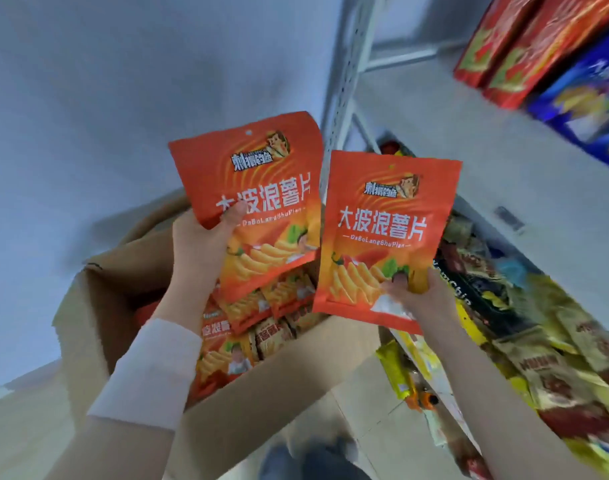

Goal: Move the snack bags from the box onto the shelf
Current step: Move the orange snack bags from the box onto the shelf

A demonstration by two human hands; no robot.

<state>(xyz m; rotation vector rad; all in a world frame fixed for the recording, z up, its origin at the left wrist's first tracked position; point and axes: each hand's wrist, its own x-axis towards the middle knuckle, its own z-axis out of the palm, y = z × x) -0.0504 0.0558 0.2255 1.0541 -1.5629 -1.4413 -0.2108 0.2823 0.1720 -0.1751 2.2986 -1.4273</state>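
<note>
I hold two orange potato-chip bags upright above an open cardboard box [99, 306]. My left hand [201, 244] grips the left bag [261, 181] at its left edge, thumb on the front. My right hand [417, 299] pinches the right bag [393, 216] at its lower right corner. Inside the box lie several more orange snack bags [234, 355]. The white shelf board [504, 161] runs along the right, level with the raised bags.
Red boxes [524, 39] and blue bags [587, 95] stand on the upper shelf at top right. The lower shelf at right is packed with mixed snack bags [538, 341]. A perforated white shelf post [348, 71] rises behind the bags. A grey wall fills the left.
</note>
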